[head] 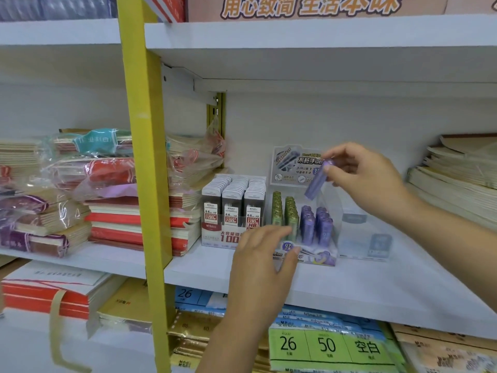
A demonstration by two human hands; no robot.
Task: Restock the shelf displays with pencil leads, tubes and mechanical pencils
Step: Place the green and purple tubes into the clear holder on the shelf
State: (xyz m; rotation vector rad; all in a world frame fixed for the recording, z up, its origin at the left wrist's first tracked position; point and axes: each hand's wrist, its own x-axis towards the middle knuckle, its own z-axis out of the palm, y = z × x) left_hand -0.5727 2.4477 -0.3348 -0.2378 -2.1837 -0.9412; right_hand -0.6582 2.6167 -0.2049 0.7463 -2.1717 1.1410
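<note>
Purple tube (318, 180) pinched tilted in right hand (363, 179) above clear display box (329, 211), left hand (265, 254) spread open against box front, white shelf (349, 286) beneath

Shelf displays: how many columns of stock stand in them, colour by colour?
grey lead cases: 3 columns
green tubes: 2 columns
purple tubes: 2 columns
Total: 7 columns, not counting the loose purple tube held in the right hand.
</note>
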